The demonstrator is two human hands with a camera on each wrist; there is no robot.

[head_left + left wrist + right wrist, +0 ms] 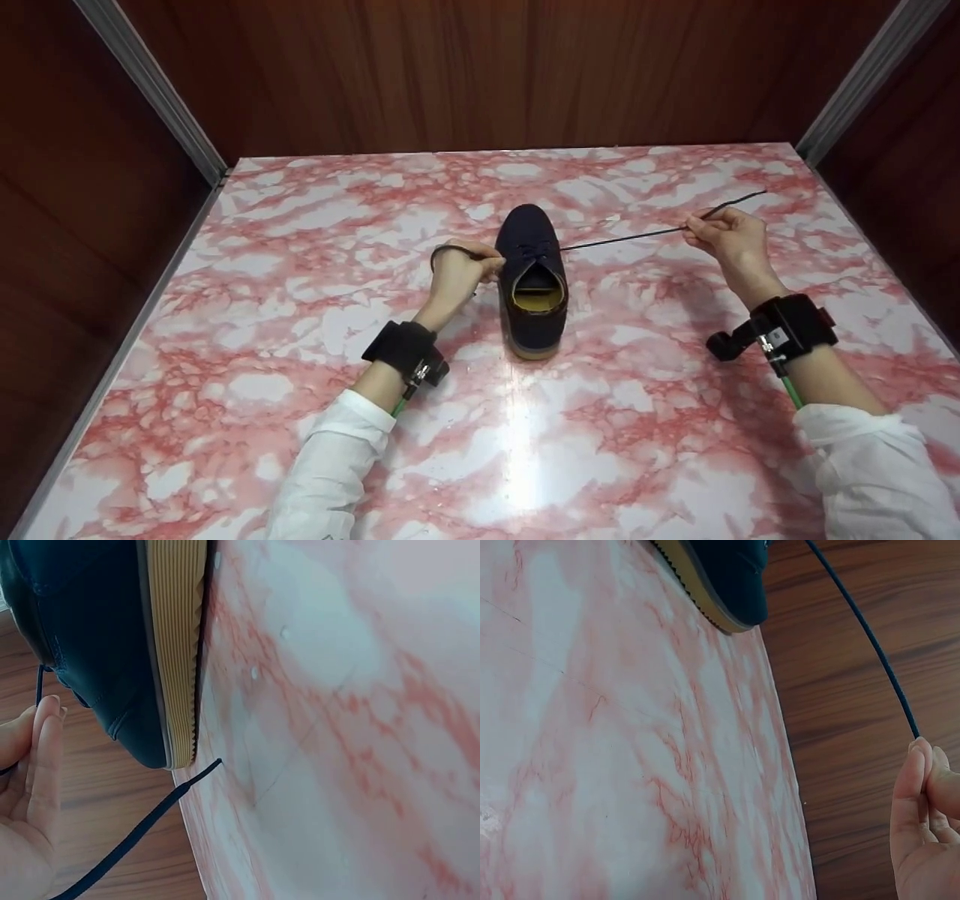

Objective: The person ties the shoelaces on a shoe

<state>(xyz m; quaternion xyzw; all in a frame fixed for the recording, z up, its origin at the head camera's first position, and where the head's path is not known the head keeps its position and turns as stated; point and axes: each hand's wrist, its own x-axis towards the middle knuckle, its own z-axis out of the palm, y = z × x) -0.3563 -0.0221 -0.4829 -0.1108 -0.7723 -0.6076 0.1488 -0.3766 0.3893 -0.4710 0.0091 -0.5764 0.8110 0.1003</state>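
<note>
Shoe (pixel 537 289), dark, centre of the head view on a marbled table (pixel 262 322), toe toward the top; left hand (pixel 459 271) pinches the left lace end (pixel 433 259), fingertips hiding some shoe edge, right hand (pixel 735 238) pinches the right lace end (pixel 622 239) drawn out rightward, presumably keeping the two apart. Left wrist view: shoe upper left, pinching fingers at left edge, loose tail crossing lower left before the wood panel (pixel 135 795). Right wrist view: shoe at top, lace running to pinched fingertips lower right.
</note>
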